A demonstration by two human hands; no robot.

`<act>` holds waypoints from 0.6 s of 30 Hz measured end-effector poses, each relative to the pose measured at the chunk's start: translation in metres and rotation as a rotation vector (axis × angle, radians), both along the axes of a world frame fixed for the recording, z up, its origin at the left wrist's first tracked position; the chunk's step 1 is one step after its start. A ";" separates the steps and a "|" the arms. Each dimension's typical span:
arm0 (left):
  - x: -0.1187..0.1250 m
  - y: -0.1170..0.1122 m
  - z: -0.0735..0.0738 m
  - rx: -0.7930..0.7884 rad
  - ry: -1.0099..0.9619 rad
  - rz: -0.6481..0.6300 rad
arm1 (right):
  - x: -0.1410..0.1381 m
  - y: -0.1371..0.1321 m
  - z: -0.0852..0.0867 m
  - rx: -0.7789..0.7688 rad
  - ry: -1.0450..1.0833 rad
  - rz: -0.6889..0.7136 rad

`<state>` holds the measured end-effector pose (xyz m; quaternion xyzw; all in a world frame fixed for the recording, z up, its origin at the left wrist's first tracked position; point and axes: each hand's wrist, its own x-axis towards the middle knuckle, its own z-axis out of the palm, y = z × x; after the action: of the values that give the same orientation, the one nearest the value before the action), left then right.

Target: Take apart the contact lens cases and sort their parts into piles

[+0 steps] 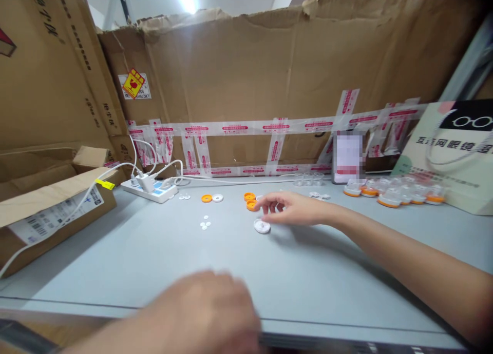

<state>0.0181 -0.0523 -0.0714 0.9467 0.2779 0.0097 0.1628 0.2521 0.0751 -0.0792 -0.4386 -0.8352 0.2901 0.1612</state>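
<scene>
My right hand (pixel 289 208) reaches far out over the grey table (pixel 154 261), fingers curled and apart, fingertips beside an orange ring cap (pixel 251 205) and just above a white round lid (pixel 262 226). A second orange cap (pixel 249 195) lies just behind. My left hand (pixel 208 313) rests close to me at the table's front edge, blurred, knuckles up, fingers hidden. Further left lie another orange cap (pixel 207 198), a white ring (pixel 217 197) and small white discs (pixel 205 223).
A white power strip (pixel 150 188) with plugs and cables sits at the back left beside an open cardboard box (pixel 50 210). Taped cardboard walls the back. Clear cups (pixel 308 178), assembled orange-and-clear pieces (pixel 393 195), a phone (pixel 348 156) and a paper bag (pixel 454 154) stand at the right.
</scene>
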 end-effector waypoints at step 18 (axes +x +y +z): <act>0.056 0.147 -0.004 -0.021 -0.053 0.245 | 0.001 0.005 -0.026 -0.032 0.067 0.054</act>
<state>0.0741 0.0948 -0.0751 0.9033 0.3871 0.0517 0.1777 0.2532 0.0800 -0.1056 -0.4086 -0.8360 0.3222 0.1743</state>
